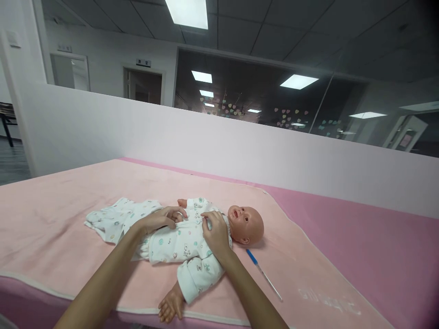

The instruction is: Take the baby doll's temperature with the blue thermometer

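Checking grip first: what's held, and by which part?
Can't tell any firm hold: left hand at the patterned top, mid-front; right hand at its chest.

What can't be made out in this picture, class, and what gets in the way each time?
All in the head view:
Legs of the doll: hidden by the printed clothing.
What the left hand and right hand pinch, if anything: their own curled fingers cover the contact.
Pale lettering on the peach cover: too faint to read.
Sign above the door: too small to read.
Dark furniture: cut off by the left edge.
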The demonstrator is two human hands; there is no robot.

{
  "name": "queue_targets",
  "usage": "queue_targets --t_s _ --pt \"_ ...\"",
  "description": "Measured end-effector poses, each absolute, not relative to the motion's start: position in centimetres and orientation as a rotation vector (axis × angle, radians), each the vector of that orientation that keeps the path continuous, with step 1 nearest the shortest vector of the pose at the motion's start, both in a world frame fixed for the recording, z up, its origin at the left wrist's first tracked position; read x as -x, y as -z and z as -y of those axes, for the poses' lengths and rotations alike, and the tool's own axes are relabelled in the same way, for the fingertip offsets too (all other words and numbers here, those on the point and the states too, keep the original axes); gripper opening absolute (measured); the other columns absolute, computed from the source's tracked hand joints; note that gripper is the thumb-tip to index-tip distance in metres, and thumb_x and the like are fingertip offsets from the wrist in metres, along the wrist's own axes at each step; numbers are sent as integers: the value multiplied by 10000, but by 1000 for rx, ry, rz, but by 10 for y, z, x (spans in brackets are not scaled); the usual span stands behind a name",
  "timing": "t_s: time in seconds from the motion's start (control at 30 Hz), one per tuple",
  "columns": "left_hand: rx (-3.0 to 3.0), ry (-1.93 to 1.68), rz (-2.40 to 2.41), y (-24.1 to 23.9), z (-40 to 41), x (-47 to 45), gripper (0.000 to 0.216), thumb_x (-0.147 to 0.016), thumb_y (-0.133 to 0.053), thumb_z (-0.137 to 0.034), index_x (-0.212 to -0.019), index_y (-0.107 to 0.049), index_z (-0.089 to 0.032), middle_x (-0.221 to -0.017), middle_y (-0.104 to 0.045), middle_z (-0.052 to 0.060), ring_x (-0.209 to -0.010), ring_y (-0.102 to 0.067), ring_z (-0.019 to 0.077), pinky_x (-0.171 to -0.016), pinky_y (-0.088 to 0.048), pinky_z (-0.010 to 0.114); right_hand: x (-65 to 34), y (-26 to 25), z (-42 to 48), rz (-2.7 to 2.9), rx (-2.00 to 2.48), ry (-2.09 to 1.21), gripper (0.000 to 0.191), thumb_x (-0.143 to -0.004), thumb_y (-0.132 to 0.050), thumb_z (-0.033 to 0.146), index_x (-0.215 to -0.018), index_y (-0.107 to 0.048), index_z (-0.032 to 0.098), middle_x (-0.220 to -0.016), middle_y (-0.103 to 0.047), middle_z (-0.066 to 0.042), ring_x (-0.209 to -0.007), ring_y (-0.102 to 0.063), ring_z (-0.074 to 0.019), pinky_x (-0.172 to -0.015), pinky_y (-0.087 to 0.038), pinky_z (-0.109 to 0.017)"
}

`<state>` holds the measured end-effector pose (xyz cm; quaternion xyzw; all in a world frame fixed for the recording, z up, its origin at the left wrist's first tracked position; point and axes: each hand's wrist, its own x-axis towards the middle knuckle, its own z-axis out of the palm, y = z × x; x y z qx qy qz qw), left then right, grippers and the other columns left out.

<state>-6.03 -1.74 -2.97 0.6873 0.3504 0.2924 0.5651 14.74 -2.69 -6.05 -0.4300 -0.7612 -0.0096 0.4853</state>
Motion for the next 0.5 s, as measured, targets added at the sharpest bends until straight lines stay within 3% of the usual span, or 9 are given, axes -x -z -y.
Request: queue_targets --t_s 0.27,0.5 --pt "-1670 -648 -866 27 18 55 323 -510 -469 -101 -813 -538 -188 -629 -407 -48 -597 -364 107 -529 -279 196 -147 62 26 1835 1050 -3 216 -767 -414 77 -820 -589 191 -801 -603 -24 -799 -501 -170 -737 -371 -283" --pt "-1760 -679 -933 24 21 52 225 -619 -476 -216 -822 -567 -183 -784 -514 6 -774 -460 166 -667 -360 233 -148 62 25 1832 1058 1 216 -769 -417 70 -819 -592 187 -798 -604 -20 -798 -503 -166 -746 -368 -281"
